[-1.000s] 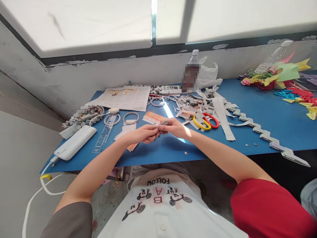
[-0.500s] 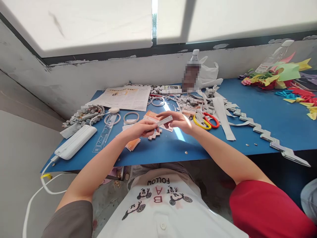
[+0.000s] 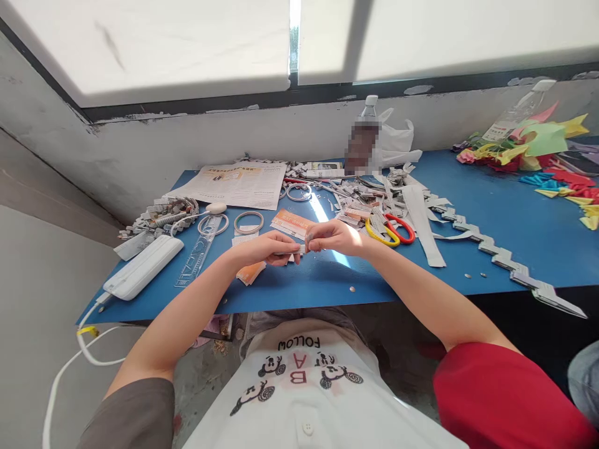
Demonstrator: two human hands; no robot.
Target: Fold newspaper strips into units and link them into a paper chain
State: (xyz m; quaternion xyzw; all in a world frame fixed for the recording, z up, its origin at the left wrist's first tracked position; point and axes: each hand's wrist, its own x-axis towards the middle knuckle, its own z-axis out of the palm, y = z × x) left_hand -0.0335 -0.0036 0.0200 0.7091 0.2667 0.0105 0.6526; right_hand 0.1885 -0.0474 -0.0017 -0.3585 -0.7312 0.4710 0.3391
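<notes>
Paper strip (image 3: 302, 249) is pinched in the left hand (image 3: 277, 247); the right hand (image 3: 330, 238) curls at its end, whether gripping I cannot tell.

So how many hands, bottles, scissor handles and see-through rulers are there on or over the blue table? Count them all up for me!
Hands: 2, left hand and right hand
Bottles: 2, middle bottle and far-right bottle
Scissor handles: 2, yellow handle and red handle
See-through rulers: 1, the clear ruler
Total: 7
</notes>
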